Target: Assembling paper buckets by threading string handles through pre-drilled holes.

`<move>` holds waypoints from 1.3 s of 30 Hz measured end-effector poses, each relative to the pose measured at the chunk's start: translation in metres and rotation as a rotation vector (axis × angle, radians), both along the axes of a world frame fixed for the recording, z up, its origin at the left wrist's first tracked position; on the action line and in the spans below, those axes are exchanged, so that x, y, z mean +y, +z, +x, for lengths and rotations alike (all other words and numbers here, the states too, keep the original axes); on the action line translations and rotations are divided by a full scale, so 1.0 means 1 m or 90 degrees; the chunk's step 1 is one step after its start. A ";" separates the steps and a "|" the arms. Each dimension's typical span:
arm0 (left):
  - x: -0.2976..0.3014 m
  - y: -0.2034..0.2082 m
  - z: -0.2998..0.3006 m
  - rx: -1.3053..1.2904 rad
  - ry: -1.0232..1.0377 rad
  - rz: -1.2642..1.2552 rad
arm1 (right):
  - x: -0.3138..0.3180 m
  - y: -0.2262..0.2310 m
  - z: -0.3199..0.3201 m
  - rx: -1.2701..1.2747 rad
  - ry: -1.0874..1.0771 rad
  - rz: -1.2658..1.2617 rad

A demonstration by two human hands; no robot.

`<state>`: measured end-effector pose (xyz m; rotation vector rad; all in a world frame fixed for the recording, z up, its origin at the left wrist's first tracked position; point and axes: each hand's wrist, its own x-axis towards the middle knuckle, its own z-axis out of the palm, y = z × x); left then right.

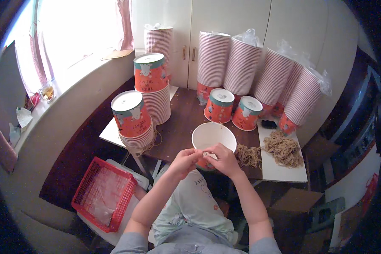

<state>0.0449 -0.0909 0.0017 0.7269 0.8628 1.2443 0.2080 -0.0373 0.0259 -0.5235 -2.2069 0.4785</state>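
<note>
A paper bucket [213, 134] stands upright in front of me at the table's near edge, its white inside facing up. At its near rim my left hand [186, 163] and my right hand [224, 160] meet, both with fingers pinched. Between the fingertips is a thin brownish piece of twine [205, 153], mostly covered by the fingers. A short bit of string shows at the bucket's far rim. Just right of the bucket lies a bundle of loose twine [248, 156], and a larger twine heap [282, 150] rests beyond it on a white board.
Two upside-down orange buckets [219, 106] [247, 113] sit behind the open one. Tall bucket stacks [243, 65] in plastic line the back. At left stand two inverted stacks [133, 114] [156, 101], the nearer with twine hanging. A red basket [103, 194] is at lower left.
</note>
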 end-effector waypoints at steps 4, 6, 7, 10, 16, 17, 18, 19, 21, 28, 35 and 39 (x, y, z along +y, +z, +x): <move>-0.001 0.003 0.003 -0.008 0.010 -0.014 | 0.004 -0.012 -0.004 0.063 0.008 0.025; 0.000 0.001 0.003 -0.008 0.012 -0.013 | 0.000 -0.013 -0.005 0.055 -0.005 0.034; 0.000 -0.001 0.003 -0.008 0.013 -0.010 | -0.001 -0.013 -0.006 0.047 -0.018 0.044; 0.001 -0.003 -0.001 -0.007 -0.001 0.000 | 0.000 -0.016 -0.007 0.077 -0.021 0.084; 0.004 -0.009 -0.005 -0.059 -0.022 0.023 | 0.002 -0.019 -0.007 0.105 -0.071 0.027; 0.002 -0.009 -0.003 -0.058 -0.022 0.023 | 0.002 -0.019 -0.007 0.106 -0.070 0.027; -0.002 -0.007 0.002 -0.021 -0.002 0.092 | 0.003 -0.019 -0.007 0.118 -0.083 0.003; -0.003 -0.007 0.006 0.016 0.018 0.161 | 0.003 -0.020 -0.007 0.130 -0.096 -0.020; 0.001 -0.010 0.010 0.075 0.041 0.211 | 0.004 -0.020 -0.006 0.131 -0.099 -0.032; 0.009 -0.018 0.011 0.273 0.094 0.280 | 0.004 -0.017 -0.006 0.131 -0.073 -0.073; 0.010 -0.002 0.013 0.214 0.186 0.259 | 0.002 -0.011 -0.002 0.078 -0.081 -0.125; 0.009 0.004 0.010 0.161 0.173 0.210 | 0.002 -0.009 0.000 0.021 -0.074 -0.134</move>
